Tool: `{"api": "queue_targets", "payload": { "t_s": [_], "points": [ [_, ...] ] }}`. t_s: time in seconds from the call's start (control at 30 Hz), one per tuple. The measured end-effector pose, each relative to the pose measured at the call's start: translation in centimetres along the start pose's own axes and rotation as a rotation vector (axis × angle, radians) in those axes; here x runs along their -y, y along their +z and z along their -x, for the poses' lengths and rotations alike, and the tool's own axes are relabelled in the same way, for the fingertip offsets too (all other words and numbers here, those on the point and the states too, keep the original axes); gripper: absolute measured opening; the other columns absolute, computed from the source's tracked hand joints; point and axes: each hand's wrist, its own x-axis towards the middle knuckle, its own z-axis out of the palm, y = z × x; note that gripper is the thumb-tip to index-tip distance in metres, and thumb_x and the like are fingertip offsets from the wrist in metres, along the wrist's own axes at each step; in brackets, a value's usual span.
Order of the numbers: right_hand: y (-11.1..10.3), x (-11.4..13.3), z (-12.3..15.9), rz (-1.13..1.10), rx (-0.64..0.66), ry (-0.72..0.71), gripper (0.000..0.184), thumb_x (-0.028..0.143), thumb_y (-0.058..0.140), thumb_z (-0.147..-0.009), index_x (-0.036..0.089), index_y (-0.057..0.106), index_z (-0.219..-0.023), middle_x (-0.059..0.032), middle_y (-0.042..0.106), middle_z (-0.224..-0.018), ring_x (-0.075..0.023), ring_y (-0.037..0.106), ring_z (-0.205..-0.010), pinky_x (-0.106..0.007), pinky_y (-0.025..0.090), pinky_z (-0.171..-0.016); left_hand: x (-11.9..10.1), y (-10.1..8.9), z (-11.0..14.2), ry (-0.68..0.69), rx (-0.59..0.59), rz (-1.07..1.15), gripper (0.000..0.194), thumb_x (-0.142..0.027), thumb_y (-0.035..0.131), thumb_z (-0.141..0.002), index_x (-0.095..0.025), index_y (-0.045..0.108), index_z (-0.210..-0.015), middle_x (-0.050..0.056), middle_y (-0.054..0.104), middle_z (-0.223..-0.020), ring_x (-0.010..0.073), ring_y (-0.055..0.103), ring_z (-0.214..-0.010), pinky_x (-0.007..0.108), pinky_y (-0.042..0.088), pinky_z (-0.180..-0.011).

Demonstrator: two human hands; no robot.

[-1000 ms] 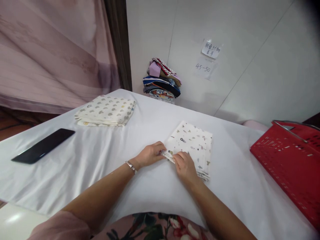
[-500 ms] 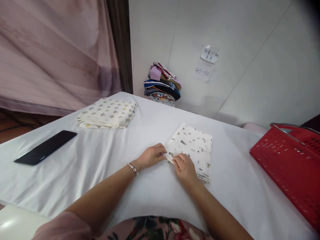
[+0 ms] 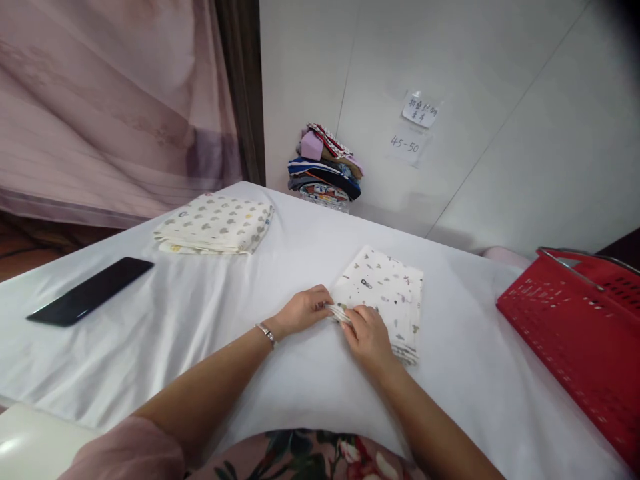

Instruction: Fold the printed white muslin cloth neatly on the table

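A folded white cloth (image 3: 385,287) with small printed figures lies on the white-covered table (image 3: 310,373) in front of me. My left hand (image 3: 304,309) pinches the cloth's near left corner between thumb and fingers. Close beside it, my right hand (image 3: 369,335) grips the near edge, its thumb underneath and its fingers on top. Several layers of the edge show between the two hands. Further left lies another folded cloth (image 3: 217,223), cream with grey mushroom-like prints, touched by neither hand.
A black phone-like slab (image 3: 93,291) lies at the table's left. A red perforated basket (image 3: 575,340) with a metal handle stands at the right. Behind the table's far edge rises a stack of folded fabrics (image 3: 325,167) against the wall, near two paper notes (image 3: 420,110). A pink curtain (image 3: 115,100) hangs at left.
Both hands keep their grip at the same corner. The layers of the cloth's edge between them have spread slightly and show more plainly. The view has shifted a little.
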Motion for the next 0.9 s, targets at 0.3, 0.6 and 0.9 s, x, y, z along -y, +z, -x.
{"api": "queue_targets", "payload": {
  "t_s": [0.3, 0.6, 0.9],
  "points": [
    [0.11, -0.02, -0.38, 0.006, -0.012, 0.0, 0.021, 0.022, 0.04, -0.089, 0.018, 0.06, -0.091, -0.0053, 0.054, -0.083, -0.0176, 0.046, -0.077, -0.03, 0.036, -0.069, -0.22, 0.16, -0.05, -0.013, 0.028, 0.051, 0.019, -0.023, 0.056, -0.078, -0.022, 0.064, -0.095, 0.0, 0.054, -0.09, 0.008, 0.05, -0.066, 0.023, 0.043, -0.063],
    [0.06, -0.15, -0.3, 0.018, -0.02, -0.012, 0.022, 0.023, 0.039, -0.09, 0.018, 0.061, -0.091, -0.0057, 0.054, -0.083, -0.0179, 0.046, -0.077, -0.031, 0.036, -0.071, 0.02, 0.38, -0.38, -0.01, 0.045, 0.045, 0.017, -0.03, 0.054, -0.081, -0.022, 0.065, -0.091, 0.0, 0.054, -0.088, 0.0086, 0.051, -0.067, 0.022, 0.042, -0.064],
    [0.0, 0.19, -0.52, 0.038, -0.025, -0.016, 0.024, 0.023, 0.038, -0.091, 0.018, 0.061, -0.087, -0.0056, 0.055, -0.081, -0.0179, 0.045, -0.076, -0.031, 0.036, -0.07, 0.06, 0.6, -0.25, 0.121, -0.014, -0.202, 0.022, -0.03, 0.043, -0.088, -0.021, 0.063, -0.089, 0.0, 0.056, -0.089, 0.0092, 0.054, -0.071, 0.021, 0.041, -0.064]
  ]
}}
